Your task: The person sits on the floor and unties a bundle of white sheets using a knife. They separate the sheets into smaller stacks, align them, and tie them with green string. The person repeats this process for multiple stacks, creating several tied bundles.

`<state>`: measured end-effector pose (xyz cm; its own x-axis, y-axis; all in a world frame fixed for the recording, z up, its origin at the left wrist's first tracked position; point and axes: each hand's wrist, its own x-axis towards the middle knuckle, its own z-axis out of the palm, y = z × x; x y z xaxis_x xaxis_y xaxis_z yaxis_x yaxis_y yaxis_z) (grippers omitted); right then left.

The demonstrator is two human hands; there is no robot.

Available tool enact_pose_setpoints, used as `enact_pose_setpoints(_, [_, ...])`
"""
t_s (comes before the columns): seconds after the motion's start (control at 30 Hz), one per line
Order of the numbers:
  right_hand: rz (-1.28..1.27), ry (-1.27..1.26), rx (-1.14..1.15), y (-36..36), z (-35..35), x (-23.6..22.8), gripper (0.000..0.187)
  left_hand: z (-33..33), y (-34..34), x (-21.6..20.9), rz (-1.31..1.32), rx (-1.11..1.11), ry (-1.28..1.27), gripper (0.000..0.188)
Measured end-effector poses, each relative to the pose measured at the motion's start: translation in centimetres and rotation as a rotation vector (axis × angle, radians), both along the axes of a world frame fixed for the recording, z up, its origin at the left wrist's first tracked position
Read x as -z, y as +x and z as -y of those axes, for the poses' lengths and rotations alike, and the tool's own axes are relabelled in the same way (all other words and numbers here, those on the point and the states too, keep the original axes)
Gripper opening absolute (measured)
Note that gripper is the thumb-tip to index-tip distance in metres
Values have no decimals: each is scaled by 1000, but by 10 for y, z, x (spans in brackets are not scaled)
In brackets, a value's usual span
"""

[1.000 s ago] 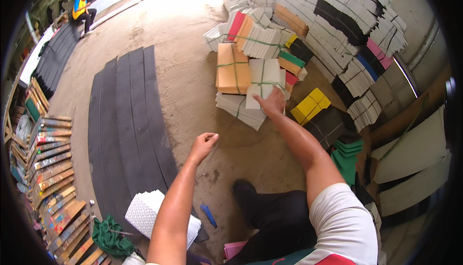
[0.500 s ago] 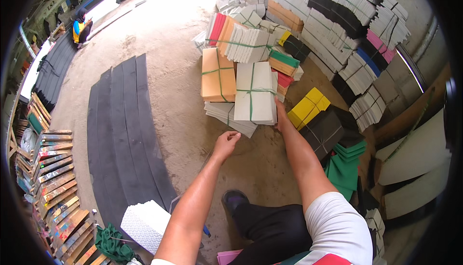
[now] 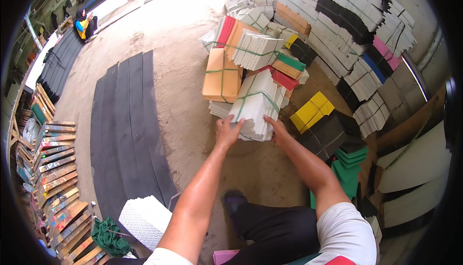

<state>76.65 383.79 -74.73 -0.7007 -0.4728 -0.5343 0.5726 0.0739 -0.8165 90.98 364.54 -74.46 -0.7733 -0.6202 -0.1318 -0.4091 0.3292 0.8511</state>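
Between my two hands is a bundle of white sheets [image 3: 254, 102], tied crosswise with green string and tilted with its near end toward me. My left hand [image 3: 228, 132] grips its near left corner, thumb on top. At the near right edge, my right hand [image 3: 275, 129] holds the other side, its fingers partly hidden. Just behind and left stands an orange tied bundle [image 3: 222, 77], with more white sheets [image 3: 219, 108] under it. A red bundle [image 3: 283, 78] lies directly behind the held one.
Tied stacks of white sheets [image 3: 333, 38] line the right wall. A yellow bundle [image 3: 312, 111], a black bundle [image 3: 323, 135] and green sheets [image 3: 348, 161] lie to my right. Long black sheets [image 3: 128, 130] cover floor at left, near paint-stained wooden frames [image 3: 60, 183]. A person [image 3: 85, 25] sits far left.
My left hand has come up to the white bundle and taken hold of its left corner. The bundle, lying flat before, is now tilted and turned toward me.
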Motion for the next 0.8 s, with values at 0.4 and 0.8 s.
enact_pose_setpoints(0.4, [-1017, 680, -693, 153, -9, -98, 75, -103, 196, 13, -435, -197, 1289, 103])
enact_pose_setpoints(0.8, [-410, -51, -1014, 203, 230, 7, 69, 112, 296, 9, -354, -1022, 704, 38])
